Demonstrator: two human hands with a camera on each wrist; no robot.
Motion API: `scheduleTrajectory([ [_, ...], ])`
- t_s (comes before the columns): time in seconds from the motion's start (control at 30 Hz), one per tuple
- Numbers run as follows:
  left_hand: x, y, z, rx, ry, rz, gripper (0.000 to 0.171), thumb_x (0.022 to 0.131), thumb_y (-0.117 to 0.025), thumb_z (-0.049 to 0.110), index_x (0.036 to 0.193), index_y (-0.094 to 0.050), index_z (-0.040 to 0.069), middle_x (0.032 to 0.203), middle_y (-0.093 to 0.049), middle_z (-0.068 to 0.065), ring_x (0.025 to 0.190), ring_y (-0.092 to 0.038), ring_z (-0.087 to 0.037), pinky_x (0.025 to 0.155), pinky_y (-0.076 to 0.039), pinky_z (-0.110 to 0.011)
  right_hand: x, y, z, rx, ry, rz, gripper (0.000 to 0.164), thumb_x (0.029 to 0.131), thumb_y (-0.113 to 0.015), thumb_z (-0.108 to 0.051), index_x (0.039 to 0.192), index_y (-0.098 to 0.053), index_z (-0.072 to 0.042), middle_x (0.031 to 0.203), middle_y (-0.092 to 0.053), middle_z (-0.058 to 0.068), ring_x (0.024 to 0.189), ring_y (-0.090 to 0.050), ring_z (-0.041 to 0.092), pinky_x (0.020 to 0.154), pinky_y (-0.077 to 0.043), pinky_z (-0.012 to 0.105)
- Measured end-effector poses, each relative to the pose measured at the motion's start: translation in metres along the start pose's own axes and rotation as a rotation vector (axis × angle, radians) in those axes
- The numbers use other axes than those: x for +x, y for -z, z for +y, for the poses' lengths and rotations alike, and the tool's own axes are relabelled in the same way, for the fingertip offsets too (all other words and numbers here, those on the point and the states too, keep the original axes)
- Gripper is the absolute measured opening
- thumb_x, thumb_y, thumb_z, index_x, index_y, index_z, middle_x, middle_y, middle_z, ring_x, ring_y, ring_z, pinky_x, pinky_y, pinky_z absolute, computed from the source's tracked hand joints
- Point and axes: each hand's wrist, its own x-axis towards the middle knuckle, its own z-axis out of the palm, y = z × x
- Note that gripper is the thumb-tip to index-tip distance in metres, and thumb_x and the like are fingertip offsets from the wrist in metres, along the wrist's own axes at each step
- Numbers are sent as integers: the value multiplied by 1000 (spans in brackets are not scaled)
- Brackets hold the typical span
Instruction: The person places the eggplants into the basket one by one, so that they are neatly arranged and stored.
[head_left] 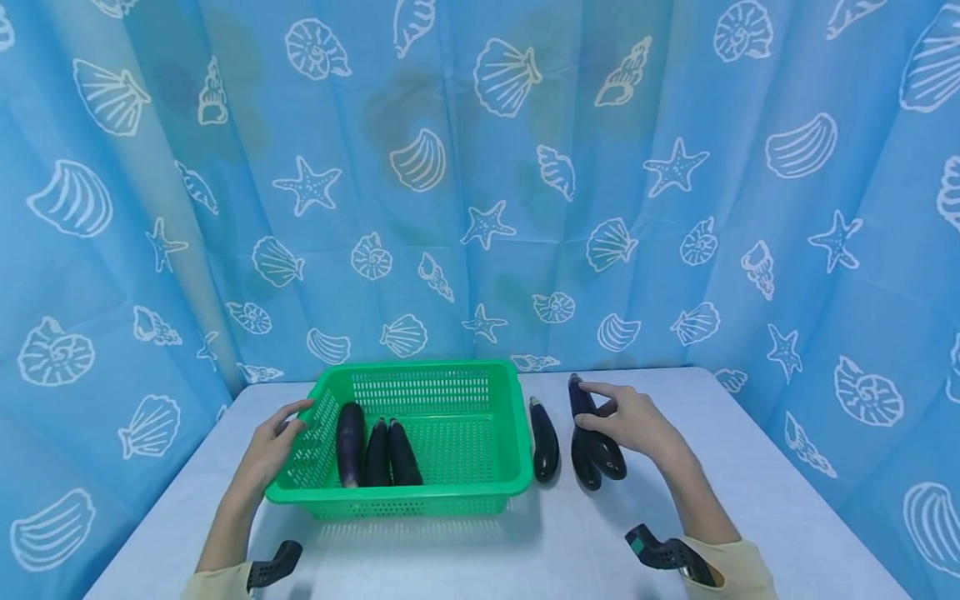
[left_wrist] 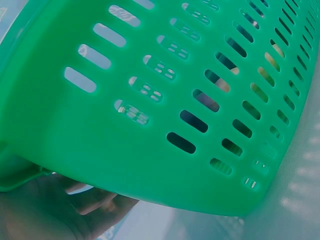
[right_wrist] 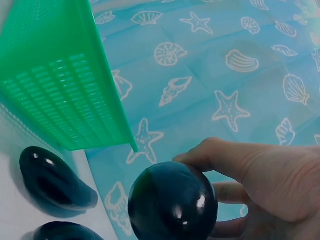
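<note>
The green plastic basket [head_left: 427, 490] contains three dark purple eggplants, with one thicker eggplant [head_left: 350, 442] leftmost. At the basket's left side, my left hand [head_left: 264, 450] grips the rim; its fingers are partly hidden behind the basket wall [left_wrist: 100, 150] in the left wrist view. My right hand [head_left: 637, 421] holds a glossy eggplant [right_wrist: 172, 205] between thumb and fingers. Beneath or beside it is another eggplant [head_left: 583, 467], partly covered by the held one. Between that pair and the basket lies one more eggplant [head_left: 545, 442], stem pointing away.
Everything stands on a white-covered table [head_left: 420, 567]. Behind and around it hangs a blue curtain [head_left: 480, 275] with white shells and starfish. Each wrist carries a black camera mount, the left mount [head_left: 276, 565] and the right mount [head_left: 663, 550].
</note>
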Motion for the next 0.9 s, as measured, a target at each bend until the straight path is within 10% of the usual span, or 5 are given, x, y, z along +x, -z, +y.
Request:
scheduleTrajectory([
  [0.9,0,0,1,4,-7,-1,50,104,-32,25,153,-34,17,157,-30,-26,143,-28,-49,112,-23,-70,-2,-10,-17,18,40,24,58,90,-69,-33,143,-52,-17,110,-67,22,72,-64,17,60,-53,29],
])
